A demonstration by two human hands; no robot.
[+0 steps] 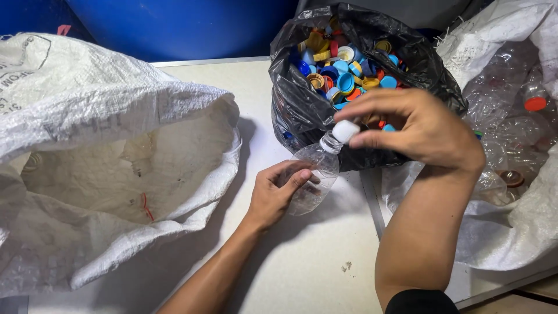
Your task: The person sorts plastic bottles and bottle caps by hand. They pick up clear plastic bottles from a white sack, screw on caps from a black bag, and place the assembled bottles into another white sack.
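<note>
Forearms, two, bare, reaching up from the lower edge over a pale worktop. Left hand: fingers wrapped round the body of a clear, crumpled bottle, held tilted, neck up and to the right, just above the worktop. Right hand: thumb and fingertips pinching the white cap at the bottle's neck; whether the cap is off the thread cannot be told. Black bag, open, directly behind the bottle, filled with loose caps, blue, yellow, orange. White sack, left, open, little visible inside. Second sack, right, holding clear bottles, some capped. Step judged: uncapping. Next move calls for a firm left grip, a twist and lift of the cap.
</note>
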